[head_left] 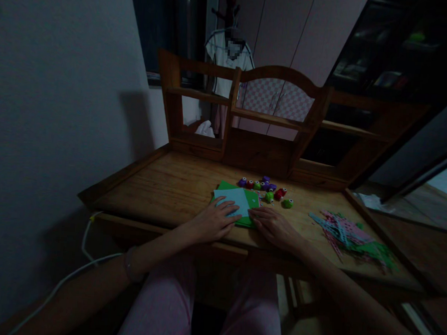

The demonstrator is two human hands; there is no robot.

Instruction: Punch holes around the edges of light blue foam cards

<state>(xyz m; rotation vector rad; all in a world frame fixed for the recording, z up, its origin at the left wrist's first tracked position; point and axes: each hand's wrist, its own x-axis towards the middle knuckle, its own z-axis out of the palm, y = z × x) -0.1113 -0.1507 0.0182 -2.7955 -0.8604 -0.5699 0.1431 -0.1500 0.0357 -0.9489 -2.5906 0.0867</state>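
We find the blue sheet (232, 193) lying on a green stack (223, 184), near the front edge of the desk (159, 179), roughly midway between its side edges. The left hand (216, 221) rests flat on the sheet, fingers slightly spread. The right hand (273, 224) lies at the sheet's right side, fingers close together; we cannot tell whether they pinch anything. Behind the stack, toward the back edge, stand small red, green and purple pieces (269, 197). Near the right edge lies a heap of scraps (349, 233), pink, blue and green, many perforated.

We judge that a fair amount of paper has been worked, given the heap; the blue sheet shows no holes where visible, so its share appears undone. Part of the sheet is hidden under the left hand. Dim light obscures the pale bits beside the stack, and the scraps' right end is blurred.
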